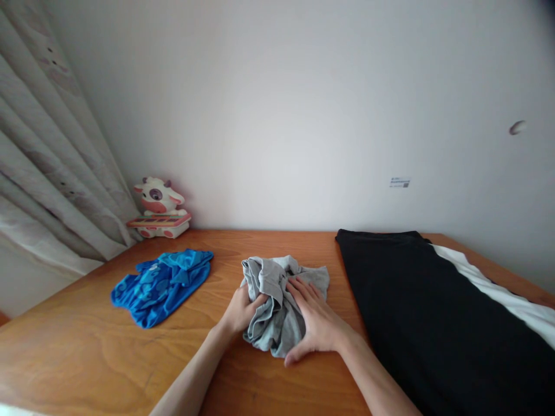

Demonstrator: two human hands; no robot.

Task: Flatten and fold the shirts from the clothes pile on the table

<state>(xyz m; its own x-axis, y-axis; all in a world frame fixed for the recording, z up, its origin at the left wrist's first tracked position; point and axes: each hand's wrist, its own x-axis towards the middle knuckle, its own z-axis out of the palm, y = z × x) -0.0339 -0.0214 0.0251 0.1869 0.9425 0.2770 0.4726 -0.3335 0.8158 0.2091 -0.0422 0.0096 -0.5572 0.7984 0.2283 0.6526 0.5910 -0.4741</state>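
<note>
A crumpled grey cloth garment [277,323] lies bunched up on the wooden table, in the middle of the view. My left hand [243,309] grips its left side, the thumb over a fold and the other fingers hidden in or behind the cloth. On the right side of the garment rests my right hand [316,318], its fingers stretched out over the fabric and its thumb spread toward me. What kind of garment it is cannot be made out in this bunched state.
To the left lies a crumpled blue patterned garment [167,286]. A toy cow with a keyboard [159,208] stands at the back left, beside a curtain [52,156]. Black fabric with a white stripe [425,312] is spread over the right side of the table [87,358]. A wall closes off the back.
</note>
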